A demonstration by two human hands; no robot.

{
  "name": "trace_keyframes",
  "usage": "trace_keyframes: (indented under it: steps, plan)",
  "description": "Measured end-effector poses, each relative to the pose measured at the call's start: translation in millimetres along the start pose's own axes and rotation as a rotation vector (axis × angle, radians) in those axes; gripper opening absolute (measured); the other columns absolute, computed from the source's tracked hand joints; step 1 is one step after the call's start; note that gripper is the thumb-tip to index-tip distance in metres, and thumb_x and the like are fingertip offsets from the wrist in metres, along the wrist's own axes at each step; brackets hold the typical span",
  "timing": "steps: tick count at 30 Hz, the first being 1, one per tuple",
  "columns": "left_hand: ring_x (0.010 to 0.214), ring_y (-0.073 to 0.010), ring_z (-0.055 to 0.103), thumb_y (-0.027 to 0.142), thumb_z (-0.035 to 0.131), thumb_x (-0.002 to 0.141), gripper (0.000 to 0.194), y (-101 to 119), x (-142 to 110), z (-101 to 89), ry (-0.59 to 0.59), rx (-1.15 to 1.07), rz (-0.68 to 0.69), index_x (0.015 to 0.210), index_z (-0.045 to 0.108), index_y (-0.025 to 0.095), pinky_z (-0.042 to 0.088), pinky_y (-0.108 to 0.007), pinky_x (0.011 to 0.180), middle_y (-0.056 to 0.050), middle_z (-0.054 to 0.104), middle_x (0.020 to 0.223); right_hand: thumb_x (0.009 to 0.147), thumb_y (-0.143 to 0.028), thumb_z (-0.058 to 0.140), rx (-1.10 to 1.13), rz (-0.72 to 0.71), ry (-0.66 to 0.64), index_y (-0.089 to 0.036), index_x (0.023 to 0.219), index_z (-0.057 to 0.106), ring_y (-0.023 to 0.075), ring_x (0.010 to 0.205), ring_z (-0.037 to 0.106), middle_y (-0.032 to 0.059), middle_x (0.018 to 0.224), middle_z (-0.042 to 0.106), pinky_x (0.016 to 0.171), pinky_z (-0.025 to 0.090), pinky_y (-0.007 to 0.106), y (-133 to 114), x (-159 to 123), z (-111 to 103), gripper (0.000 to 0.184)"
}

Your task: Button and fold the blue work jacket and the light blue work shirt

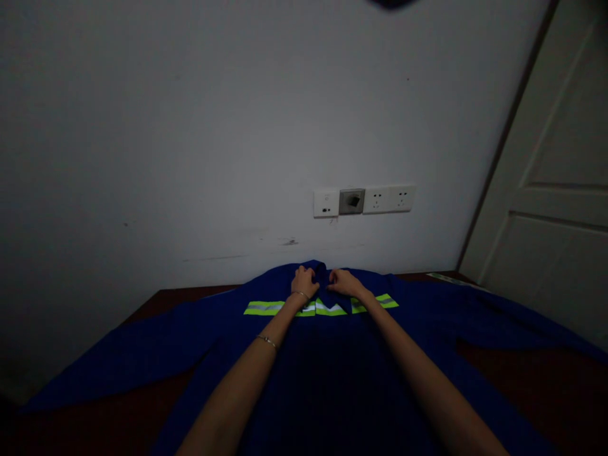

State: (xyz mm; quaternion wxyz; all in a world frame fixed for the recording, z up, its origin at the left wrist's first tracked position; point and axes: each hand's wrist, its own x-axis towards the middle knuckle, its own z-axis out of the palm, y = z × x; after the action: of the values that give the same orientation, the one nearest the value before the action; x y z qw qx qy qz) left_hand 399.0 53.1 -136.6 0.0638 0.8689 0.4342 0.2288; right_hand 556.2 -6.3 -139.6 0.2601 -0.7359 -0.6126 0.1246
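Observation:
A blue work jacket [185, 335] lies spread flat, its sleeves stretched out to both sides. Across its chest runs a yellow-green and silver reflective strip [262, 308]. Both hands are at the collar [321, 271], near the wall. My left hand [304, 283], with bracelets on its arm, is closed on the left side of the collar, fingers curled. On the other side, my right hand [346, 283] pinches the collar's right flap between thumb and fingers. The fingertips are small and dim, and the jacket's lower front is in deep shadow.
The dark red-brown table [185, 294] meets a pale wall [213, 158] at the back. Wall sockets [375, 200] sit just above the collar. A panelled door [551, 196] stands at the right, and a flat patterned strip [444, 277] lies at the table's back right.

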Motion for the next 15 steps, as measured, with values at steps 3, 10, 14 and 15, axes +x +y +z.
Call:
trace_keyframes:
  steps: [3, 10, 14, 15]
  plan:
    - [0.105, -0.0219, 0.049, 0.019, 0.059, 0.072, 0.031, 8, -10, 1.3, -0.042, 0.127, -0.045, 0.103, 0.054, 0.017, 0.044, -0.028, 0.080, -0.012, 0.047, 0.113, 0.055, -0.034, 0.072, -0.083, -0.004, -0.037, -0.018, 0.083, 0.057, 0.0161, 0.075, 0.057, 0.0024, 0.083, 0.063, 0.057, 0.037, 0.021, 8, 0, 0, 0.035]
    - [0.100, -0.0261, 0.057, 0.025, 0.058, 0.075, 0.035, -6, -1, -4.5, -0.156, 0.250, -0.081, 0.107, 0.054, 0.013, 0.048, -0.033, 0.078, -0.016, 0.055, 0.108, 0.059, -0.054, 0.065, -0.311, 0.003, -0.119, -0.018, 0.090, 0.057, 0.0237, 0.086, 0.059, 0.0091, 0.095, 0.062, 0.063, 0.040, 0.027, 5, -9, 4, 0.048]
    - [0.097, -0.0270, 0.060, 0.028, 0.052, 0.078, 0.024, -21, 12, -11.7, -0.263, 0.268, -0.082, 0.094, 0.063, 0.015, 0.048, -0.034, 0.077, -0.016, 0.063, 0.101, 0.064, -0.042, 0.062, -0.397, -0.022, -0.111, -0.018, 0.094, 0.060, 0.0267, 0.089, 0.060, 0.0121, 0.100, 0.062, 0.067, 0.043, 0.030, -7, -14, 1, 0.039]
    - [0.097, -0.0271, 0.060, 0.032, 0.053, 0.078, 0.026, -24, 14, -13.4, -0.288, 0.266, -0.084, 0.093, 0.064, 0.015, 0.048, -0.033, 0.077, -0.015, 0.064, 0.101, 0.064, -0.037, 0.062, -0.399, -0.031, -0.114, -0.019, 0.093, 0.061, 0.0270, 0.090, 0.060, 0.0120, 0.100, 0.063, 0.068, 0.043, 0.030, -9, -14, -1, 0.034]
